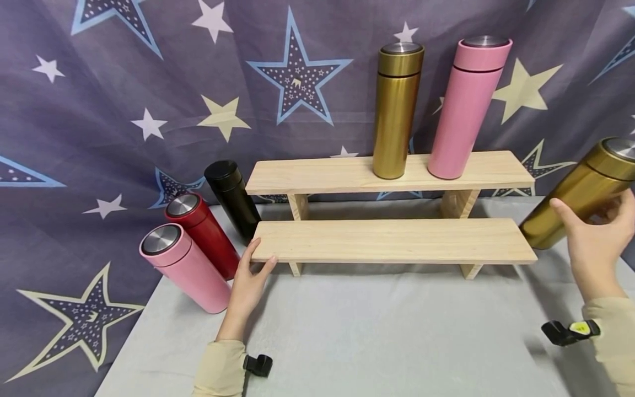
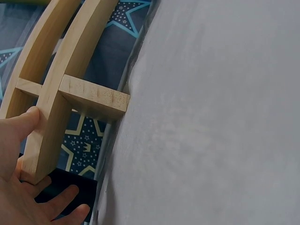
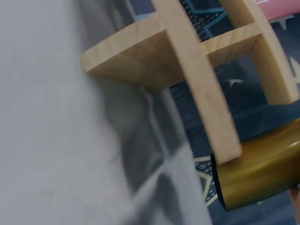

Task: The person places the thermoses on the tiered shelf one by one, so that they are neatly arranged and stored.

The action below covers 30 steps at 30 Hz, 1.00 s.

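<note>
My right hand (image 1: 597,248) grips a gold thermos bottle (image 1: 577,190) with a silver-topped lid, just off the right end of the wooden lower shelf (image 1: 397,241). The bottle leans to the right, and its base overlaps the shelf's end in the right wrist view. At the other end, my left hand (image 1: 248,289) holds the shelf's left corner. The left wrist view shows the thumb (image 2: 29,121) on one face of the board and fingers curled around its end. Behind and higher is the upper shelf (image 1: 327,175), bearing another gold bottle (image 1: 397,116) and a tall pink bottle (image 1: 468,110).
Left of the shelves, a black bottle (image 1: 233,198), a red bottle (image 1: 205,234) and a shorter pink bottle (image 1: 190,270) stand close together on the grey-covered table (image 1: 377,331). A dark curtain (image 1: 173,71) with stars hangs right behind everything.
</note>
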Each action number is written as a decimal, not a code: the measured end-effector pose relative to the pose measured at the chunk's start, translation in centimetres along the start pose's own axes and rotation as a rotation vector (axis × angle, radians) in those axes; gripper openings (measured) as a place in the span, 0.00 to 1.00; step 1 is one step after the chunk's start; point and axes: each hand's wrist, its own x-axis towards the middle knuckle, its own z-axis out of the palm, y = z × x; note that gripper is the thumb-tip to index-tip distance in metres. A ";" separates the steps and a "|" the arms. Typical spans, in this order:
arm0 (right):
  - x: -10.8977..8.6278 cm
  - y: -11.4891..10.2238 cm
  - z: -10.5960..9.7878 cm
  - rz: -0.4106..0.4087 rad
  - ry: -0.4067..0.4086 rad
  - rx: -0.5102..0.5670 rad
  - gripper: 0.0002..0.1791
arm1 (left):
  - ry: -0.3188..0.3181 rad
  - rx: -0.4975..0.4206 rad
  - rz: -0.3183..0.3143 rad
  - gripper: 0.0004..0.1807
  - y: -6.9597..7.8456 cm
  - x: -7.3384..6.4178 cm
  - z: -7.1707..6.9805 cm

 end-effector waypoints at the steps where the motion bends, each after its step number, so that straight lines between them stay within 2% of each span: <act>1: -0.1 -0.3 -0.1 0.016 -0.004 0.000 0.42 | 0.000 0.000 0.000 0.37 0.0 0.0 0.0; 6: -0.7 -1.9 -0.3 0.081 -0.025 -0.004 0.42 | 0.004 0.004 0.000 0.37 0.0 0.0 0.1; 16: -1.8 -4.6 -0.5 0.069 -0.030 0.032 0.41 | 0.003 0.003 -0.002 0.37 0.0 0.0 0.1; 18: -1.8 -4.8 -0.5 0.066 -0.037 0.090 0.40 | 0.002 0.007 0.002 0.37 0.0 0.0 0.1; 21: -1.9 -5.1 -0.5 0.083 -0.044 0.233 0.40 | 0.003 0.010 0.006 0.37 0.0 0.0 0.1; 25: -2.2 -5.5 -0.5 0.074 -0.042 0.284 0.40 | 0.006 0.005 0.006 0.37 0.0 0.0 0.1; 28: -2.6 -5.9 -0.5 0.022 -0.042 0.239 0.40 | 0.005 0.000 0.005 0.37 0.0 0.0 0.1; 30: -2.8 -6.1 -0.3 -0.002 -0.048 0.323 0.41 | 0.004 -0.001 0.003 0.37 0.0 0.0 0.0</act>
